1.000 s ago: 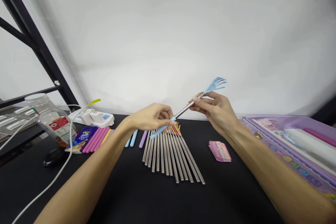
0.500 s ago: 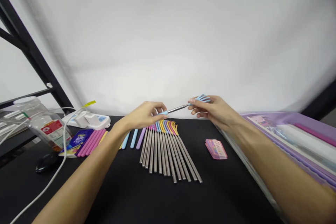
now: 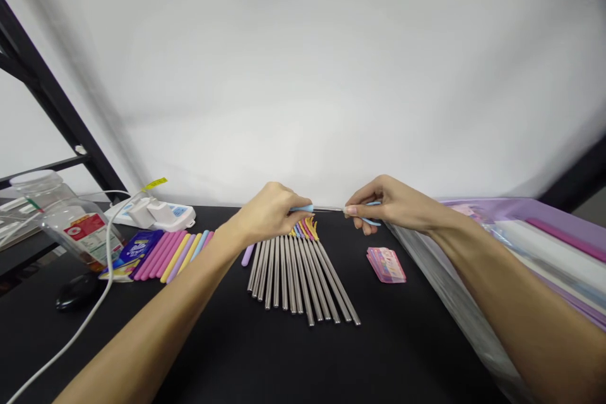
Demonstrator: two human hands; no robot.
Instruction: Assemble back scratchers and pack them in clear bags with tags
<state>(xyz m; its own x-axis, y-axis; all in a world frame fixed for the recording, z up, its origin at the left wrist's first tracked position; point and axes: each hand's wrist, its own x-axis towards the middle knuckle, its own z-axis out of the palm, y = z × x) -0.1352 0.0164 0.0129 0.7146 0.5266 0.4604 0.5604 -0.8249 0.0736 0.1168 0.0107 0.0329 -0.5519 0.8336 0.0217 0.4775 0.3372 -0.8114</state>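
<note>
With our left hand [image 3: 269,214] we pinch the blue handle [image 3: 305,207] of one scratcher [image 3: 327,209], with our right hand [image 3: 391,205] its clawed head [image 3: 372,223]. Metal rods [image 3: 296,278] lie nearby.

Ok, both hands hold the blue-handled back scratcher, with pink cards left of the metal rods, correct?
The pink cards are right, not left, of the metal rods in the head view; left hand and right hand hold the back scratcher.

Bright, diffuse light washes the white wall [image 3: 303,76], soft shadows band its sides, the metal rods [image 3: 300,278] catch glints, and wide-angle distortion stretches and softens the outer edges
</note>
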